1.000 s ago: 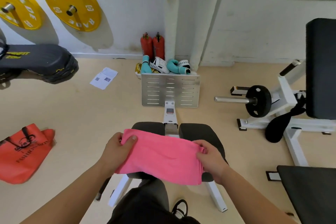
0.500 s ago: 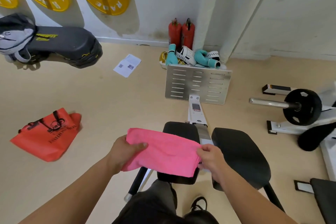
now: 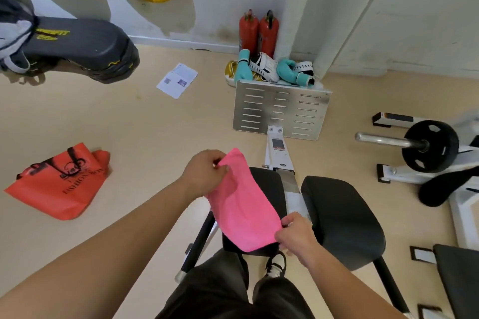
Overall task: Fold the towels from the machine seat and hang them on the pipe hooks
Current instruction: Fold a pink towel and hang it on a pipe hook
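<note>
The right hand (image 3: 294, 234) pinches the pink towel's (image 3: 241, 204) near corner and the left hand (image 3: 204, 175) grips its far end, above the black seat (image 3: 342, 217). Match the edges before creasing — keep it taut. Beyond lie beige floor (image 3: 155, 122), red bag (image 3: 59, 184), white pipes (image 3: 293, 8) — hooks unseen.

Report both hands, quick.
Left hand: closed, pinching the far end of the towel.
Right hand: closed, pinching the towel's near end.
</note>
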Available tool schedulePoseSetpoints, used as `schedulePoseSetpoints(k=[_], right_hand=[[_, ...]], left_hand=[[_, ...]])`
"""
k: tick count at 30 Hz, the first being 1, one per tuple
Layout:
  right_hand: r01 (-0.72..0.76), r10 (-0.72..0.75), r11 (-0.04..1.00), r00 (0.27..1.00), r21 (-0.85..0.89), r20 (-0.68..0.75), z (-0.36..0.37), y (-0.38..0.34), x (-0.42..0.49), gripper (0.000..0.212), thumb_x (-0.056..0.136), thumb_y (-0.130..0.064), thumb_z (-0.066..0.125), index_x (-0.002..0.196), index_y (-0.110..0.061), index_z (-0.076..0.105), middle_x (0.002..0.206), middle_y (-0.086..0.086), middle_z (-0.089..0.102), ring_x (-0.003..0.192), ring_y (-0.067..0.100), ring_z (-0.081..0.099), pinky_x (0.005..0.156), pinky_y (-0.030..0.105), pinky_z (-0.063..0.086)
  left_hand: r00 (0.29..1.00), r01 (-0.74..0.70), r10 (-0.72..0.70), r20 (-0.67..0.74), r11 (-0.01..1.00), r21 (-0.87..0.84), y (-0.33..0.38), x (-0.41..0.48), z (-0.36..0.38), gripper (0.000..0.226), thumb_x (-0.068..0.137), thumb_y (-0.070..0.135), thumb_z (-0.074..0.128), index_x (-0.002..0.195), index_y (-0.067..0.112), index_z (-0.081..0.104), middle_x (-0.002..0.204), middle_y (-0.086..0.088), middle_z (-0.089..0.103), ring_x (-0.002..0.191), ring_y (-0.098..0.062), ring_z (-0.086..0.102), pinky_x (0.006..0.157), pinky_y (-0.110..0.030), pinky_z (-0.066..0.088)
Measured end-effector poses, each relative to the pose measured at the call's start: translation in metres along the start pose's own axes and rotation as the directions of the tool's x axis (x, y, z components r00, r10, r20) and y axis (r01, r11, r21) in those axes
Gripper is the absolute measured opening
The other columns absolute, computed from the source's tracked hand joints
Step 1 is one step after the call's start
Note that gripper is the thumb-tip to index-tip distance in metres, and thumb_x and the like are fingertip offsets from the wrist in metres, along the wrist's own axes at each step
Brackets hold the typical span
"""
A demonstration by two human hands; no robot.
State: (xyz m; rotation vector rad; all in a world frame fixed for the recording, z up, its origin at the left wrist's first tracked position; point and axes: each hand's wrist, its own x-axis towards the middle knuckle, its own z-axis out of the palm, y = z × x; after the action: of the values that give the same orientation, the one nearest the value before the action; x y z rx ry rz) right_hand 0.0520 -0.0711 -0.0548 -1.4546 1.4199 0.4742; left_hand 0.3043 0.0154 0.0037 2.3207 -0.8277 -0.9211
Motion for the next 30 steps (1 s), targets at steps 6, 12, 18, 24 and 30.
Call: schedulePoseSetpoints(k=[6,12,18,24,30], right_hand=[[0.092,-0.094,0.977,0.996,0.194,0.005,-0.018,0.024,-0.009,0.020,0.088,-0.016,0.067,0.106,-0.024,0.062,0.104,0.004,0.069,0.088,0.018,0.068,0.081,0.038,0.060],[0.008,-0.168,0.882,0.940,0.470,0.298,-0.024,0.025,-0.015,0.028,0.106,-0.037,0.049,0.125,-0.024,0.063,0.123,0.002,0.070,0.112,0.017,0.067,0.095,0.037,0.058],[-0.028,-0.106,0.886,0.959,0.462,0.261,-0.020,0.028,-0.008,0.039,0.104,-0.047,0.050,0.123,-0.015,0.062,0.120,0.007,0.069,0.113,0.020,0.066,0.092,0.039,0.057],[0.094,-0.150,0.949,0.974,0.301,0.169,-0.010,0.026,-0.001,0.013,0.103,-0.026,0.059,0.108,-0.017,0.067,0.112,0.010,0.070,0.100,0.020,0.066,0.072,0.025,0.052],[0.193,-0.194,0.967,0.981,0.165,-0.010,0.008,0.023,0.010,0.012,0.092,-0.019,0.074,0.099,-0.013,0.067,0.098,0.004,0.068,0.094,0.020,0.066,0.083,0.036,0.059]], left_hand=[[0.954,-0.299,0.289,0.082,0.933,0.199,0.050,0.000,0.040,0.021,0.088,0.019,0.061,0.103,0.026,0.074,0.096,0.003,0.063,0.089,-0.018,0.060,0.077,-0.033,0.050],[0.887,-0.454,0.455,0.082,0.824,0.339,0.022,-0.051,0.080,0.026,0.088,0.015,0.060,0.110,0.022,0.073,0.097,0.001,0.063,0.089,-0.020,0.058,0.070,-0.031,0.047],[0.926,-0.377,0.355,0.127,0.881,0.286,-0.017,-0.093,0.134,0.028,0.092,0.015,0.062,0.117,0.022,0.072,0.112,0.004,0.067,0.102,-0.020,0.061,0.082,-0.029,0.048],[0.955,-0.295,0.278,0.108,0.933,0.208,-0.035,-0.099,0.167,0.033,0.103,0.024,0.051,0.133,0.025,0.065,0.121,0.006,0.063,0.109,-0.016,0.057,0.088,-0.025,0.045],[0.960,-0.274,0.253,0.117,0.933,0.232,-0.037,-0.103,0.146,0.029,0.101,0.031,0.051,0.128,0.030,0.063,0.123,0.010,0.059,0.105,-0.015,0.059,0.080,-0.033,0.056]])
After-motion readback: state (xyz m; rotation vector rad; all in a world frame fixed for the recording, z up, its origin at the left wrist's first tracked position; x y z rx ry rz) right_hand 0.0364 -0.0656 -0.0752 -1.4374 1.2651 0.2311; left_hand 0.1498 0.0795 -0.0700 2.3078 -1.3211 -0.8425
